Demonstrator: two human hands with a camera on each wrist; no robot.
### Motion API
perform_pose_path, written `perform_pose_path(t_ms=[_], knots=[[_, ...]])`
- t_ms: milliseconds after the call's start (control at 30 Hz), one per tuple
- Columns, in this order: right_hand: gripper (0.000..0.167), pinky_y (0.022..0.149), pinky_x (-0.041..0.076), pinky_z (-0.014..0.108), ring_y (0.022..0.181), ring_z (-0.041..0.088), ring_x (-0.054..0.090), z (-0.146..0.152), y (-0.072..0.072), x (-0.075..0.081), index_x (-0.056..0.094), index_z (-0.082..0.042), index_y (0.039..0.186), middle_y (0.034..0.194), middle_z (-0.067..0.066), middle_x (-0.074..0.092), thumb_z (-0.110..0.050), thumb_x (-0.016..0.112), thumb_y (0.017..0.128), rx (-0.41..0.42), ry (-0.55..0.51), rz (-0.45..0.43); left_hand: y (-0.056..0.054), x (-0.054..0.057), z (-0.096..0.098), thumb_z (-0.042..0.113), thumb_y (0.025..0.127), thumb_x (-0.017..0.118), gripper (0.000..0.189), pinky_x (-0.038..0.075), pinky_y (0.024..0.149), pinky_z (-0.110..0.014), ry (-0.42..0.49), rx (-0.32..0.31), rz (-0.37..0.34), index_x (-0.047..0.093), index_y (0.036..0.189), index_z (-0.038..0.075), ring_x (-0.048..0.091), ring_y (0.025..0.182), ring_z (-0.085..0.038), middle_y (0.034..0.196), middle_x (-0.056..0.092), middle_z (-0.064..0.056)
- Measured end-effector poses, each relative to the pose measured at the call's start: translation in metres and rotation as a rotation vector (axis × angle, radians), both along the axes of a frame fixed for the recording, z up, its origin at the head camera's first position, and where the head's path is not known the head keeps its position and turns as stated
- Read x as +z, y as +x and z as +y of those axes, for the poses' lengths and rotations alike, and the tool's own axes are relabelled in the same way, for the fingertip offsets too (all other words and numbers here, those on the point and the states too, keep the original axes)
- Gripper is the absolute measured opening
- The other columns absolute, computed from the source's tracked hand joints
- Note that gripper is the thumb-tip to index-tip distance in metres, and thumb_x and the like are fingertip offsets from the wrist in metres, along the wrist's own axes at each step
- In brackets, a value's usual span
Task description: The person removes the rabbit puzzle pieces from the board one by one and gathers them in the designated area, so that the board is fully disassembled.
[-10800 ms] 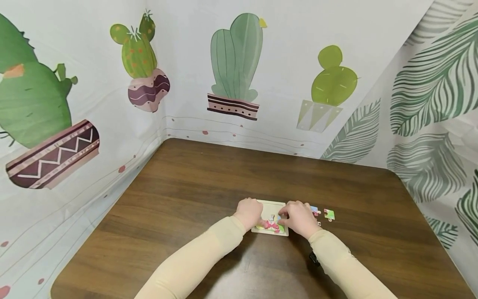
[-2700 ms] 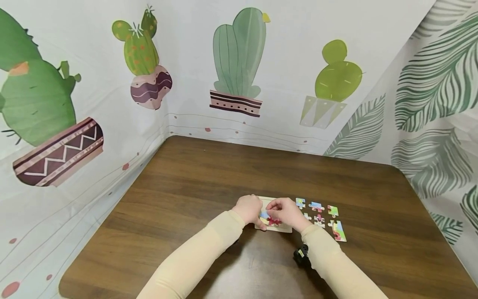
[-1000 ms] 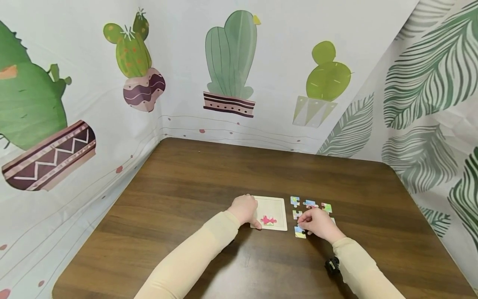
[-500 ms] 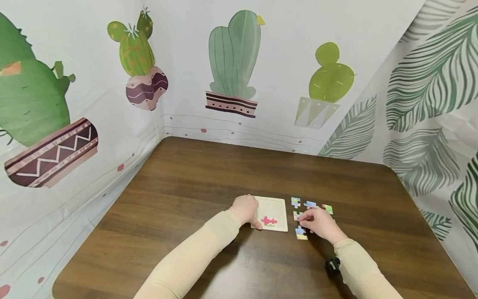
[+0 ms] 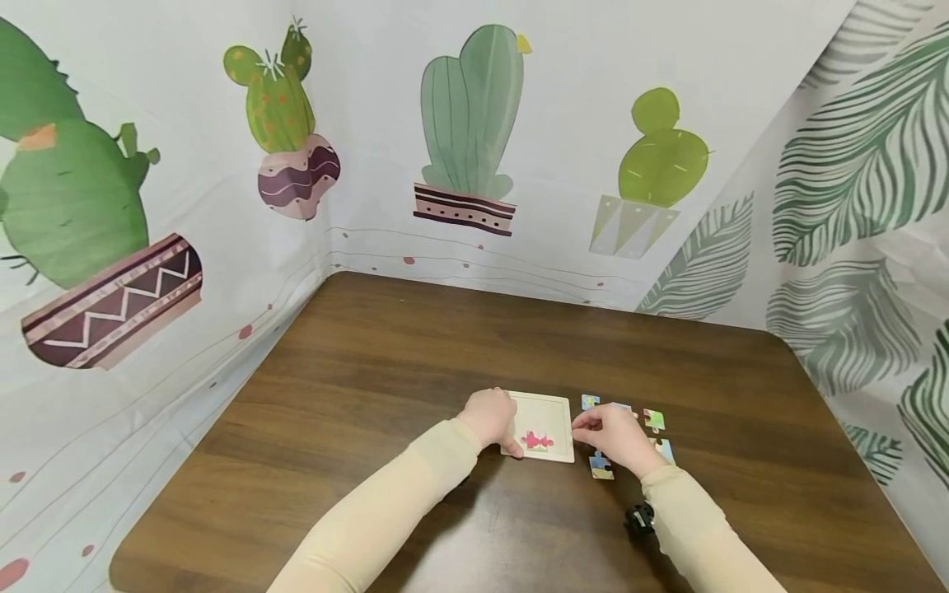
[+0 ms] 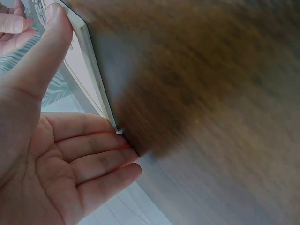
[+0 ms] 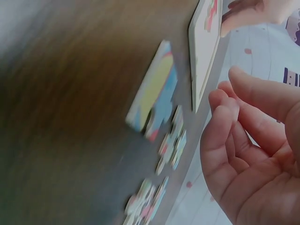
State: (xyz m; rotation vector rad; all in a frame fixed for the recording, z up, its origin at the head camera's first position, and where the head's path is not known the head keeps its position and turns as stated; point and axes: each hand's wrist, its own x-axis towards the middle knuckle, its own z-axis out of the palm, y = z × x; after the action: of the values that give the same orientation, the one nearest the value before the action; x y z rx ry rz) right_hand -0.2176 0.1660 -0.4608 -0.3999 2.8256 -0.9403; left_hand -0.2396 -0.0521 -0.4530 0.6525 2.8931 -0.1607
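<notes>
My left hand (image 5: 489,417) rests at the left side of a pale puzzle tray (image 5: 549,405). In the left wrist view its thumb lies on the tray's edge and the straight fingers (image 6: 101,159) touch a corner. Pink jigsaw pieces (image 5: 537,441) lie in the tray's lower part. Just off the tray's right edge is my right hand (image 5: 615,436), above loose pieces. The right wrist view shows its thumb and bent fingertips apart, with nothing visible between them. A blue and yellow jigsaw piece (image 7: 157,93) lies under this hand.
A green jigsaw piece (image 5: 654,419) and a larger piece (image 5: 664,450) lie right of the right hand, which partly covers several others. The brown wooden table (image 5: 415,354) meets a cactus-printed cloth (image 5: 371,123) at the back. A black device (image 5: 639,518) sits under the right wrist.
Compared with the older frames, fewer pieces are in the tray and more on the table. The blue and yellow piece lies beside the tray. My right hand has moved left towards the tray.
</notes>
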Motion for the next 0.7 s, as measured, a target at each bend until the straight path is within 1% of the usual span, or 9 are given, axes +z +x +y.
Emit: perform_pose_path(t_ms=[67, 233, 467, 633, 700], knots=[[0.006, 0.062, 0.047, 0.027, 0.069, 0.011, 0.054, -0.005, -0.001, 0.000, 0.072, -0.010, 0.086, 0.077, -0.004, 0.065, -0.014, 0.072, 0.083, -0.003, 0.000, 0.004, 0.000, 0.000, 0.000, 0.067, 0.055, 0.078, 0.067, 0.054, 0.068, -0.032, 0.003, -0.003, 0.001, 0.070, 0.094, 0.013, 0.064, 0.089, -0.019, 0.097, 0.067, -0.003], [0.006, 0.063, 0.048, 0.028, 0.069, 0.011, 0.056, -0.015, -0.002, 0.001, 0.072, -0.008, 0.086, 0.077, -0.002, 0.066, -0.013, 0.072, 0.082, 0.015, -0.008, 0.018, 0.000, 0.001, 0.001, 0.067, 0.054, 0.078, 0.064, 0.054, 0.067, -0.032, 0.006, -0.007, 0.003, 0.070, 0.090, 0.014, 0.064, 0.088, -0.019, 0.095, 0.067, -0.002], [0.004, 0.061, 0.048, 0.026, 0.067, 0.010, 0.055, -0.029, -0.004, 0.001, 0.072, -0.008, 0.084, 0.075, -0.003, 0.066, -0.011, 0.072, 0.082, 0.039, -0.031, 0.026, 0.000, 0.000, 0.000, 0.067, 0.055, 0.078, 0.062, 0.054, 0.067, -0.032, -0.002, -0.006, 0.002, 0.069, 0.087, 0.015, 0.064, 0.087, -0.018, 0.094, 0.067, -0.001], [0.004, 0.061, 0.047, 0.026, 0.065, 0.009, 0.055, -0.040, -0.007, 0.000, 0.073, -0.007, 0.083, 0.073, -0.004, 0.065, -0.011, 0.072, 0.081, 0.088, -0.047, 0.046, 0.000, -0.002, 0.000, 0.068, 0.054, 0.078, 0.064, 0.054, 0.067, -0.032, 0.000, -0.001, 0.015, 0.070, 0.089, 0.016, 0.064, 0.088, -0.019, 0.095, 0.067, -0.001], [0.004, 0.061, 0.047, 0.025, 0.065, 0.008, 0.055, -0.045, -0.008, 0.000, 0.073, -0.007, 0.083, 0.073, -0.004, 0.066, -0.011, 0.073, 0.081, 0.095, -0.047, 0.043, -0.001, -0.003, 0.000, 0.068, 0.055, 0.078, 0.065, 0.054, 0.068, -0.032, -0.004, -0.003, 0.016, 0.071, 0.093, 0.016, 0.064, 0.090, -0.019, 0.097, 0.066, -0.001]])
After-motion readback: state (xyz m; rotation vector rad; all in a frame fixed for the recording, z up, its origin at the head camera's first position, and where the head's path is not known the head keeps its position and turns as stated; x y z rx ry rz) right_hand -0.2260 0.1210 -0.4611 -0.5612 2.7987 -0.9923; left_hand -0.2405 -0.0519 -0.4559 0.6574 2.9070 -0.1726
